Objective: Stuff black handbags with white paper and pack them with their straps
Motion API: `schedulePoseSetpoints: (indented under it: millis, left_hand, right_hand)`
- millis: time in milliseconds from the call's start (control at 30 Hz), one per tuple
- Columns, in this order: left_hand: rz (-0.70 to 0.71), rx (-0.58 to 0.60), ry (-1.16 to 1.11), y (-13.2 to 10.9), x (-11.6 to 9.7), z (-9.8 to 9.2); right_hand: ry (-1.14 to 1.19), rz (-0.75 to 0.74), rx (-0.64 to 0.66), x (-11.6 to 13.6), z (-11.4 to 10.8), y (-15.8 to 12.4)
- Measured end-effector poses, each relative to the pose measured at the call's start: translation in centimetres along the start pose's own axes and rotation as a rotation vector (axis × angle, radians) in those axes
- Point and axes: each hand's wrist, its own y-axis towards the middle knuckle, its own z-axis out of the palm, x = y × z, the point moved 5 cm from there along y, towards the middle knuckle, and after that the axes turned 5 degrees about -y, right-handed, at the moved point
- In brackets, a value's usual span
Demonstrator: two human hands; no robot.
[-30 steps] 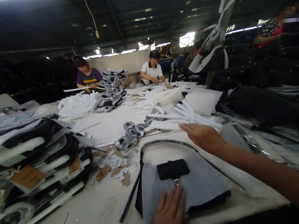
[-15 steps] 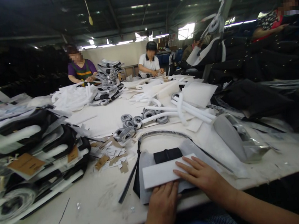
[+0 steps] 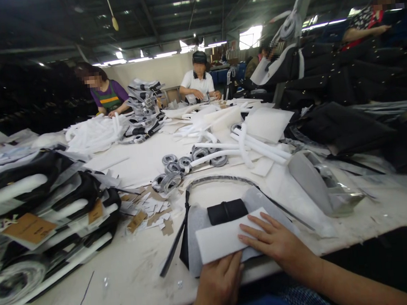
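A black bag (image 3: pixel 185 252) lies on the table in front of me, its front largely covered by a thin whitish sheet (image 3: pixel 199 216). Its wrapped strap (image 3: pixel 223 178) arches behind it, and a black rolled piece (image 3: pixel 227 211) shows on its upper middle. A white foam strip (image 3: pixel 219 238) lies slanted across the bag. My right hand (image 3: pixel 273 236) rests on the strip's right part with fingers spread. At the strip's lower edge is my left hand (image 3: pixel 220 278), fingers together and bent, their tips partly hidden under the foam.
Wrapped black bags (image 3: pixel 77 204) are piled at the left, beside paper scraps (image 3: pixel 153 208). Coiled straps (image 3: pixel 171 167) and white foam tubes (image 3: pixel 259 145) lie beyond the bag. A clear-and-grey dispenser (image 3: pixel 318 181) stands at right. Two people (image 3: pixel 198 80) work across the table.
The foam strip has tilted slightly, its left end lower. My left hand has shifted a little down and its fingers are more bent under the strip's edge. The view has shifted slightly.
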Motion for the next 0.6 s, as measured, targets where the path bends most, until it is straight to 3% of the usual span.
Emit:
schedulePoseSetpoints:
  millis: [133, 200, 333, 433, 533, 600]
  left_hand:
    - [0.098, -0.101, -0.145, 1.0, -1.1, -2.9]
    - [0.114, -0.088, -0.111, 2.0, -1.5, -3.4]
    - [0.040, 0.149, 0.129, 3.2, -0.5, -0.8]
    - [0.085, 0.206, 0.243, 2.1, 0.7, 1.8]
    - [0.163, 0.157, 0.316, 0.5, 1.8, 3.6]
    - [0.224, 0.077, 0.348, -0.2, 2.2, 4.3]
  right_hand:
    - [0.007, 0.003, 0.032, -0.2, 0.5, 0.0]
    - [0.017, 0.018, 0.032, 0.0, 1.0, 0.0]
    - [0.096, 0.063, 0.059, -0.1, 0.9, 0.2]
    - [0.315, 0.078, 0.174, -2.1, -0.9, 1.1]
    - [0.657, 0.167, 0.317, -6.4, -2.8, 3.6]
    - [0.671, 0.417, 0.250, -11.3, -3.3, 6.0]
